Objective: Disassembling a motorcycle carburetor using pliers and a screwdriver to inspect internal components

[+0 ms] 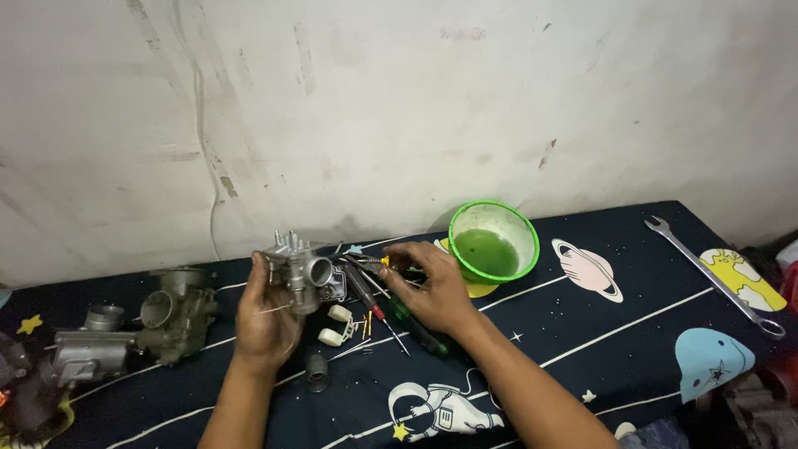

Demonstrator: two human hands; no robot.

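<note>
My left hand (264,320) holds a small grey metal carburetor body (298,268) upright above the dark space-print cloth (582,333). My right hand (434,288) reaches down over a cluster of tools, its fingertips pinched on a small yellow-tipped part (384,261). Below it lie a red-handled screwdriver (372,303) and a green-handled screwdriver (420,331). White plastic float pieces (336,325) and a small black rubber ring (317,372) rest on the cloth between my hands.
A green plastic bowl (494,241) with green liquid stands at the back by the stained wall. A long steel wrench (713,276) lies at the right. Another carburetor (174,312) and metal parts (87,349) sit at the left.
</note>
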